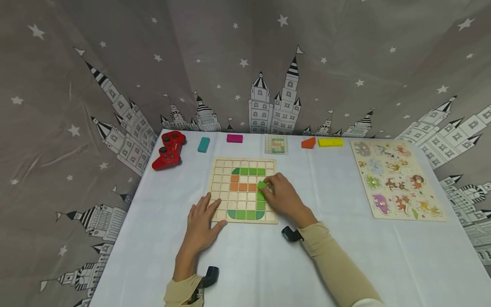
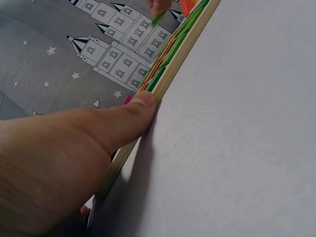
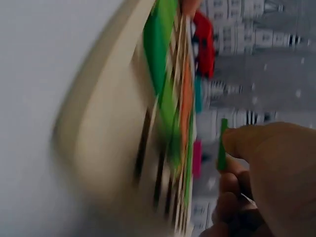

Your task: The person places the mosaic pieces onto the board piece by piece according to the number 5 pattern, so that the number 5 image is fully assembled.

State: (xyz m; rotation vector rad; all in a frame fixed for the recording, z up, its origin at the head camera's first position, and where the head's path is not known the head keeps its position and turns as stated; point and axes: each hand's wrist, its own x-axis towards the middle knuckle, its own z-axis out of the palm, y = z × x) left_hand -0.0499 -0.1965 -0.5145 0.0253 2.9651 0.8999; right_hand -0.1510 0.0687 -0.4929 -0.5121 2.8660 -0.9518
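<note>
A wooden grid board (image 1: pixel 220 192) lies on the table, with green, dark green and orange square and rounded tiles forming a figure in it. My left hand (image 1: pixel 202 221) rests at the board's lower left corner, fingers spread over the grid. Its thumb (image 2: pixel 131 116) presses the board's near edge (image 2: pixel 170 81) in the left wrist view. Between thumb and fingertips my right hand (image 1: pixel 284 197) pinches a light green square tile (image 1: pixel 262 184). That tile (image 3: pixel 223 145) appears edge-on and held above the board in the right wrist view, at the right side of the figure.
Behind the board stand a red game controller (image 1: pixel 169 150), a teal block (image 1: pixel 203 144), a magenta block (image 1: pixel 235 138), a small pattern card (image 1: pixel 276 144), an orange block (image 1: pixel 308 143) and a yellow block (image 1: pixel 330 142). An animal puzzle board (image 1: pixel 399 181) lies at the right.
</note>
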